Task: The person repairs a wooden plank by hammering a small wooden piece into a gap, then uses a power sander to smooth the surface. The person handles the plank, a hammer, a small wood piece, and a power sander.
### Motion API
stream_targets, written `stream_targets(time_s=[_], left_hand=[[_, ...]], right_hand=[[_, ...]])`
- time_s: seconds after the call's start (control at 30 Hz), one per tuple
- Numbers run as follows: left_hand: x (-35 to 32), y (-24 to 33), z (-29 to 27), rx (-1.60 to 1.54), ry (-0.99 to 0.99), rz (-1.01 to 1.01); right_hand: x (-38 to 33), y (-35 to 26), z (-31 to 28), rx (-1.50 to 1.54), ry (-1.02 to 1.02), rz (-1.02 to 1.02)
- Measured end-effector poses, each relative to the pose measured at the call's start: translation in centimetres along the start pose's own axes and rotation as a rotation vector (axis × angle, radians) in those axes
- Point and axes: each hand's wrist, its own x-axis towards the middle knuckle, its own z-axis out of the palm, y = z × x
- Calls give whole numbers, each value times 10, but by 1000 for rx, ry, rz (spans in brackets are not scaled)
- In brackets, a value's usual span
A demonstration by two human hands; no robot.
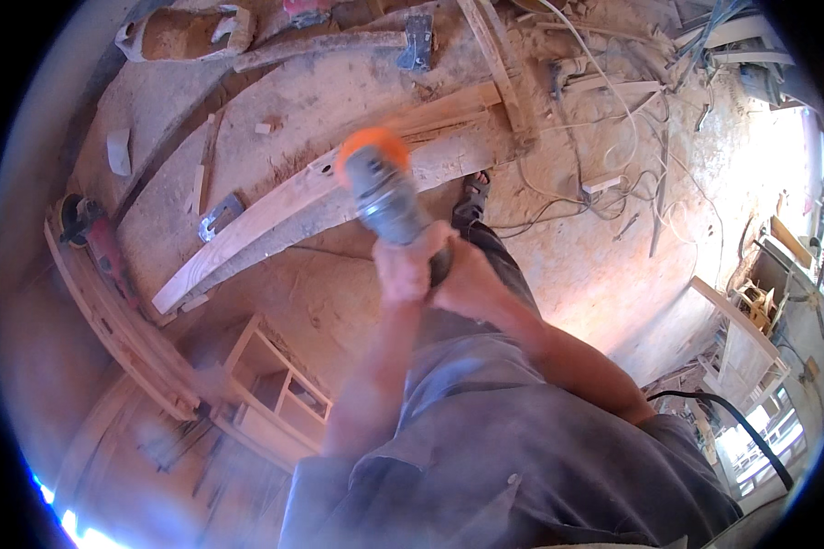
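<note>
My left hand (403, 265) and my right hand (473, 285) are both closed around the body of a grey angle grinder (384, 197), somewhat blurred by motion. An orange disc (373, 146) shows at its far end. That disc is over the middle of a pale, curved wooden plank (247, 233), which lies at a slant on the workbench (311, 96). Whether the disc touches the wood I cannot tell. A small dark hole marks the plank just left of the disc.
A hatchet (416, 44) and a hollowed wooden block (185, 35) lie at the far side. Left are a metal tool (220, 217) and a red angle grinder (105, 242) on stacked wood. Cords (572, 209) trail across the dusty floor at right. A wooden frame (275, 375) stands lower left.
</note>
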Motion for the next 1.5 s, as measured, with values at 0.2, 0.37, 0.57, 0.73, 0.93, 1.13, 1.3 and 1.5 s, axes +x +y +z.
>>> stream_targets(time_s=[0.2,0.37,0.57,0.73,0.93,1.13,1.3,1.5], left_hand=[[-18,6,-21,-329,75,-39],[-12,10,30,-76,-50,59],[-16,4,15,38,-48,121],[-26,-2,-15,-175,7,119],[-18,1,34,-84,-62,70],[-20,6,49,-60,-69,114],[-31,11,3,-218,20,-42],[-19,2,30,-69,-80,42]], right_hand=[[5,17,33,-73,-12,-50],[-8,32,-3,-3,133,82],[-8,34,6,-32,83,99],[-6,15,31,-53,31,51],[-15,45,0,5,193,109],[-22,43,-6,87,167,28],[-12,24,19,-31,110,16],[-17,42,1,-42,214,44]])
